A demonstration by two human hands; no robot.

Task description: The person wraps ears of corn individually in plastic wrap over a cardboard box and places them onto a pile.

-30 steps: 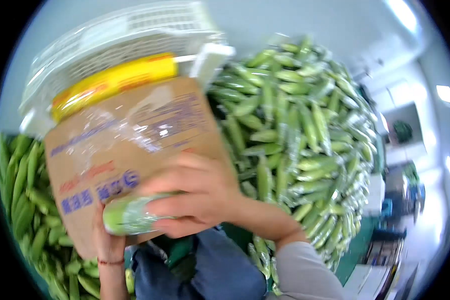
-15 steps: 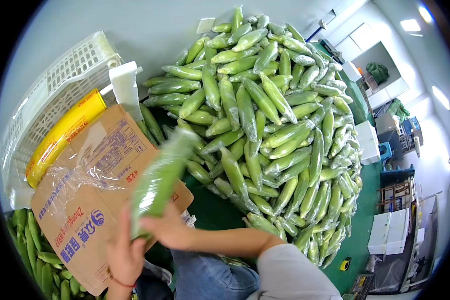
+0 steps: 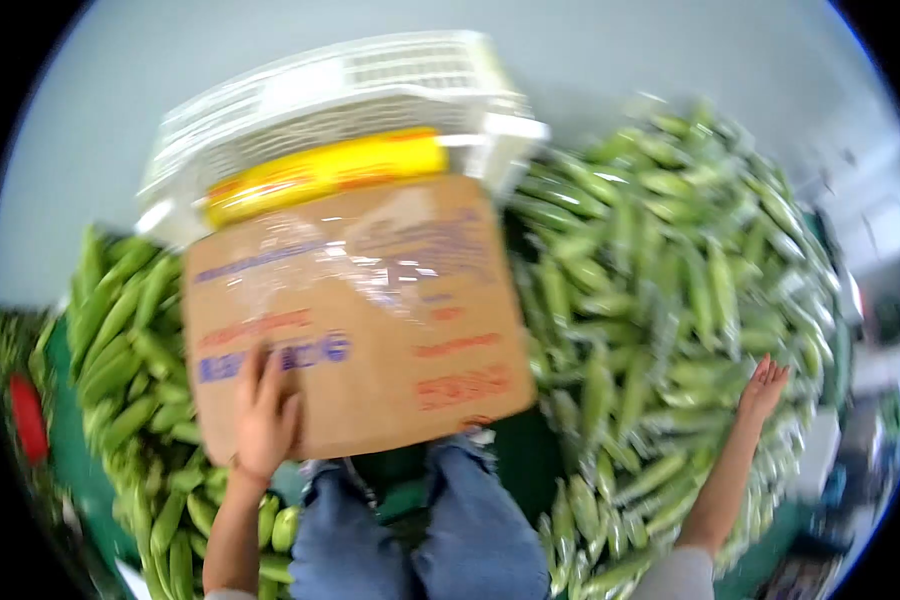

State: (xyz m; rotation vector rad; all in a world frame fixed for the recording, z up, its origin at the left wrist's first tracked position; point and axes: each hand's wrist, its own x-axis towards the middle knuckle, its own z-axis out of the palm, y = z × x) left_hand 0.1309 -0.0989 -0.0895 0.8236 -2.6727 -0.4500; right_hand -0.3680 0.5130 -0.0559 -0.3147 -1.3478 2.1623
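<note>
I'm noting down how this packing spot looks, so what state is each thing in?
Cardboard, lying flat side up, clear film on top
Yellow roll, lying along the cardboard's far edge
Wrapped ears, heaped, in clear film
Unwrapped ears, heaped, husks green
Left hand, open, at the cardboard
Right hand, open, over the wrapped ears

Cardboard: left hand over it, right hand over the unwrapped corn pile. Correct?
Second part's wrong: the right hand is over the plastic-wrapped corn pile, per the head view. Left hand over the cardboard is correct.
</note>
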